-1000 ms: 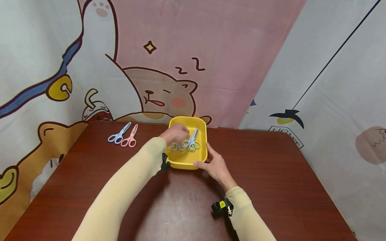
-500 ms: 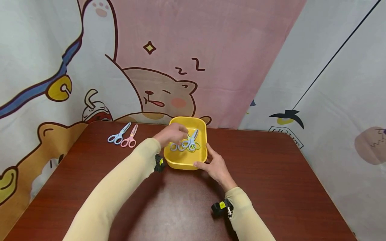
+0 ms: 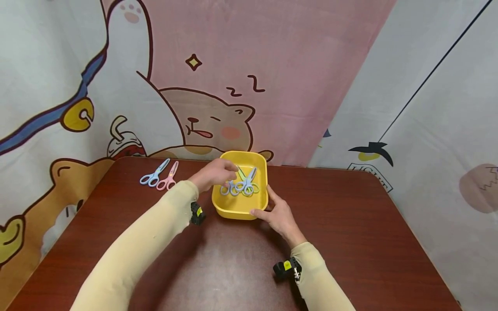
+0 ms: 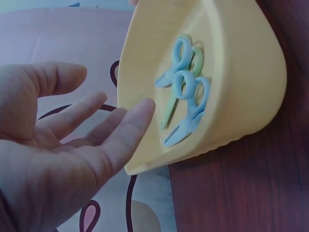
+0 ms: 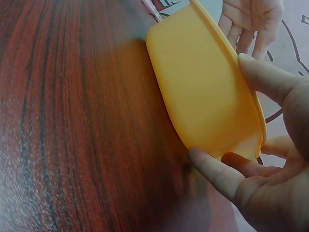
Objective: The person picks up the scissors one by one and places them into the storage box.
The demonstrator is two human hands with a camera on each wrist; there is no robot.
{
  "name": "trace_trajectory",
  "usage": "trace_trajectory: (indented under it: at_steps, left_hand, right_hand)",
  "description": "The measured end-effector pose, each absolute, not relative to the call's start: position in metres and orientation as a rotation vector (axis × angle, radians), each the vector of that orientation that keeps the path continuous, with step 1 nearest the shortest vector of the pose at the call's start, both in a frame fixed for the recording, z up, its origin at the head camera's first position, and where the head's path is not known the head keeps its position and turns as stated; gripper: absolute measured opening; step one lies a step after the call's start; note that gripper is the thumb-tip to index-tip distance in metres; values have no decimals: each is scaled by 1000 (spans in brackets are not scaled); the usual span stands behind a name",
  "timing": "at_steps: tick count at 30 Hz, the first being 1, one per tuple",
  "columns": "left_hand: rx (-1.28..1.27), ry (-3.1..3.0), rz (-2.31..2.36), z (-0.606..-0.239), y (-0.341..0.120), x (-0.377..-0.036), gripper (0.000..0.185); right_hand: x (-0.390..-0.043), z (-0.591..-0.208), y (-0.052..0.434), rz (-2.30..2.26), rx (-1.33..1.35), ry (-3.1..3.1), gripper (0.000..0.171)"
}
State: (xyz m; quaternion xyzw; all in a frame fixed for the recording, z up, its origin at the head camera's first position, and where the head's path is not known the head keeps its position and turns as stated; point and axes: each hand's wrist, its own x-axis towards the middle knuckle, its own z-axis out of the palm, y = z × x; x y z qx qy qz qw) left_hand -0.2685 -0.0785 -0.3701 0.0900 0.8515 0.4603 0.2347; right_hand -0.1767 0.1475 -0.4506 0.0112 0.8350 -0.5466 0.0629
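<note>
A yellow bin (image 3: pixel 238 211) stands at the far middle of the brown table. Blue and green scissors (image 3: pixel 244 185) lie piled inside it, also seen in the left wrist view as scissors (image 4: pixel 186 96) on the bin's floor (image 4: pixel 241 58). My left hand (image 3: pixel 215 172) hovers at the bin's left rim; its fingers (image 4: pixel 120 130) are spread and hold nothing. My right hand (image 3: pixel 278 214) holds the bin's near right corner, with the thumb on the near wall and a finger (image 5: pixel 258 72) on the rim of the bin (image 5: pixel 203 82).
Blue scissors (image 3: pixel 154 172) and pink scissors (image 3: pixel 168 176) lie side by side on the table at the far left. A cartoon-printed cloth hangs behind the table and along both sides. The table's near half (image 3: pixel 233 268) is bare wood.
My left hand has drawn back to the left, from among the scissors in the bin to its left rim, and it is empty. The right hand and the bin have stayed put.
</note>
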Motion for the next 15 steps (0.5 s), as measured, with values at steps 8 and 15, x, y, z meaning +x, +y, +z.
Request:
trace_trajectory:
  at_steps: [8,15]
  left_hand:
    - [232,2328,1294,-366,-84,-265,46]
    - [255,2359,1287,-366,-94,-265,43]
  right_hand:
    - [-177,-451,148,-1658,44,2518,105]
    - [-176,-451,148,-1660,43,2515,105]
